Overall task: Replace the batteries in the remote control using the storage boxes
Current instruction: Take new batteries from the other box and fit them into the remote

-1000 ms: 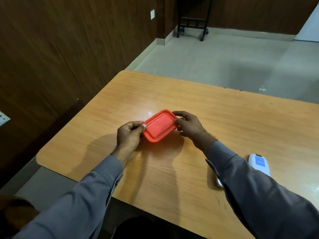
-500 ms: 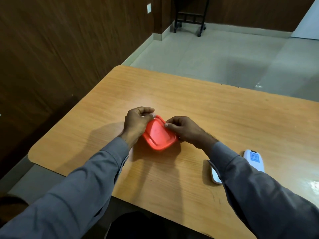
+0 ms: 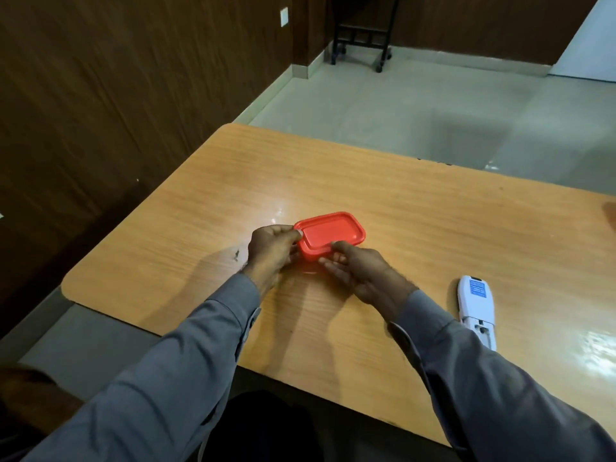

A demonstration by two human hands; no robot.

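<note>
While both hands grip it, red lidded box point(image 3: 330, 235) sits flat.

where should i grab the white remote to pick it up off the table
Pinch the remote across its long side edges near the middle, coming from above. It lies flat on the table, narrow and long, with its battery bay open at the near end, so avoid that end.

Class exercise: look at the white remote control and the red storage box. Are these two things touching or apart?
Apart. The head view shows the red storage box at mid-table and the white remote control off to the right, with bare wooden table plainly between them.
</note>
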